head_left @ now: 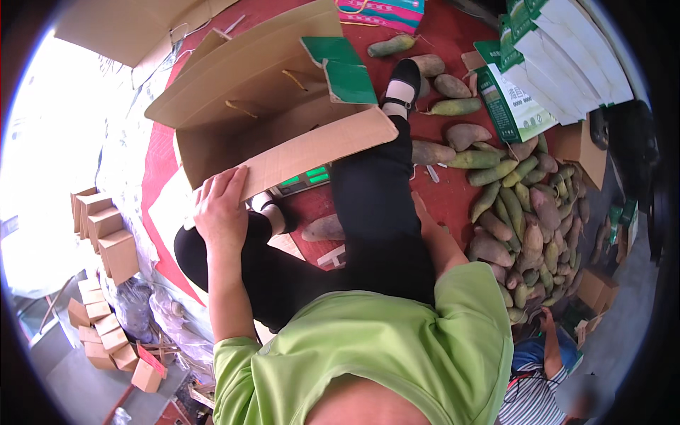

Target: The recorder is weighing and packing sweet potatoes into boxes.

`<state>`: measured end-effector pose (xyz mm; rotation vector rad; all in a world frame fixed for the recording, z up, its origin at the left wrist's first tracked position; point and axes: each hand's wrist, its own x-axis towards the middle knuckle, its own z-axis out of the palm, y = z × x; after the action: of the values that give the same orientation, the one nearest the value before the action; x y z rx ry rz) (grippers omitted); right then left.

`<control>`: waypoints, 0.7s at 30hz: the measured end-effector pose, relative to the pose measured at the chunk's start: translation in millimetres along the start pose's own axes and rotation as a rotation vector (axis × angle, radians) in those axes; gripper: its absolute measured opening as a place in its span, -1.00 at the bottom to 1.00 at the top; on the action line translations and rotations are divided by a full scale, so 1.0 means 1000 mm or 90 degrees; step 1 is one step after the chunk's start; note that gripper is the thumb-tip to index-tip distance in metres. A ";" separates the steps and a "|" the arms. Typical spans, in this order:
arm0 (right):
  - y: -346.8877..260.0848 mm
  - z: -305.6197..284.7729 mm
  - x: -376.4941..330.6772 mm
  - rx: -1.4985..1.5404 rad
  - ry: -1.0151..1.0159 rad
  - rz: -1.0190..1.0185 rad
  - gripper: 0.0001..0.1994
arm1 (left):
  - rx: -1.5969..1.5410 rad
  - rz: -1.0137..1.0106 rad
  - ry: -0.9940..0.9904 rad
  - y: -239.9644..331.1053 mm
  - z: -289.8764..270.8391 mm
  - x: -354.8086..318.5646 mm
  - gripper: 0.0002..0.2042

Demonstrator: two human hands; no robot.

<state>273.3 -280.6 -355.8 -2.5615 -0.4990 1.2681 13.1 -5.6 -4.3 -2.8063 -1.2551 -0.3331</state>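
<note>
An open cardboard box with rope handles and a green printed flap stands in front of me, tilted in the view. My left hand grips the near left corner of its flap, fingers lying over the edge. Partly under the box is a scale with lit green displays. My right hand is down beside my right leg, its fingers mostly hidden by the leg. Nearest to it on the right are long green radishes and purplish-brown root vegetables, heaped together. One root vegetable lies between my legs.
Red cloth covers the floor. White and green flat cartons are stacked at the upper right, a pink and blue box at the top. Small brown boxes stand at the left. Another person sits at the lower right.
</note>
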 end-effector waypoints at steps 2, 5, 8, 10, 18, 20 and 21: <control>0.007 -0.005 0.002 0.026 0.023 -0.011 -0.31 | -0.002 0.013 -0.003 0.000 0.000 0.000 -0.59; 0.010 -0.016 0.004 0.070 0.064 -0.019 -0.34 | -0.016 0.026 0.008 -0.002 0.001 0.002 -0.66; -0.005 -0.063 -0.003 0.294 0.152 -0.239 -0.39 | -0.018 0.023 0.008 -0.004 0.001 -0.001 -0.68; -0.047 -0.120 -0.023 0.429 0.142 -0.323 -0.37 | -0.021 0.012 0.004 -0.006 0.000 -0.003 -0.68; -0.228 -0.296 -0.151 0.467 0.355 -0.651 -0.45 | -0.031 0.017 -0.012 -0.006 -0.004 0.000 -0.72; -0.273 -0.304 -0.176 0.498 0.306 -0.758 -0.50 | -0.031 0.018 -0.022 -0.007 -0.005 0.000 -0.72; -0.292 -0.302 -0.191 0.502 0.219 -0.768 -0.46 | -0.029 0.012 -0.028 -0.007 -0.006 -0.002 -0.72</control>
<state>350.4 -109.6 65.8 -1.3036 -0.9770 0.4030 5.3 -3.1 0.4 -2.8766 -1.2446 -0.3043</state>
